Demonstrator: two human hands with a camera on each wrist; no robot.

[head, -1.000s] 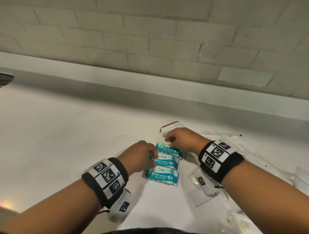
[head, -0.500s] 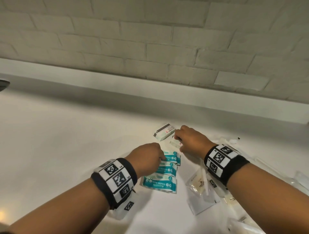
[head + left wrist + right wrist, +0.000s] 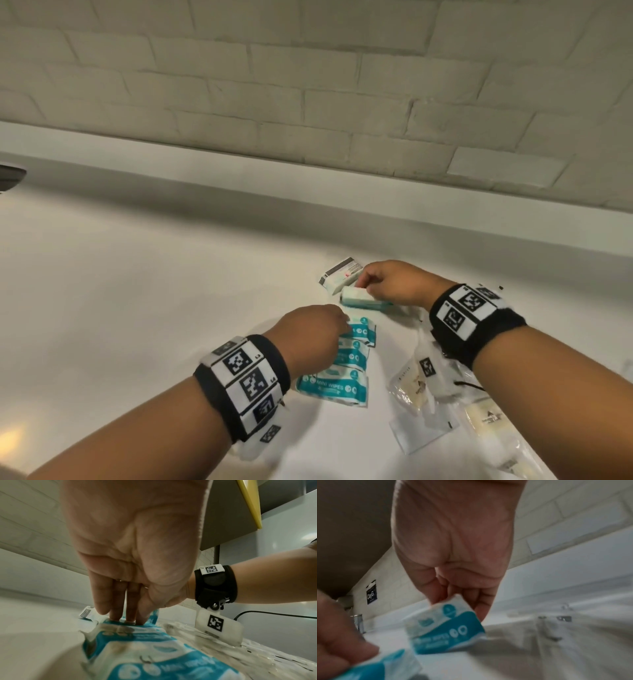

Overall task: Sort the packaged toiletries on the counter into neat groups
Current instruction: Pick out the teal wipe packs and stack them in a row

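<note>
Three teal-and-white mini wipes packs [image 3: 352, 356] lie in a column on the white counter [image 3: 171, 308]. My left hand [image 3: 342, 323] rests on the far end of that column; in the left wrist view its straight fingers [image 3: 118, 614] press down on a pack [image 3: 137, 649]. My right hand [image 3: 364, 286] pinches a fourth wipes pack [image 3: 359, 297], tipped on its edge just beyond the column. In the right wrist view that pack [image 3: 445, 626] sits between thumb and fingers. A small white box [image 3: 339, 274] lies just behind the held pack.
Several clear sachets [image 3: 414, 383] and a flat white packet [image 3: 416, 433] lie scattered on the counter under and right of my right forearm. A low ledge and brick wall [image 3: 308, 102] close off the back. A dark object [image 3: 10, 174] pokes in at far left.
My right hand moved from the column of packs back toward the white box and now holds a wipes pack tipped on edge. My left hand stays on the column.
</note>
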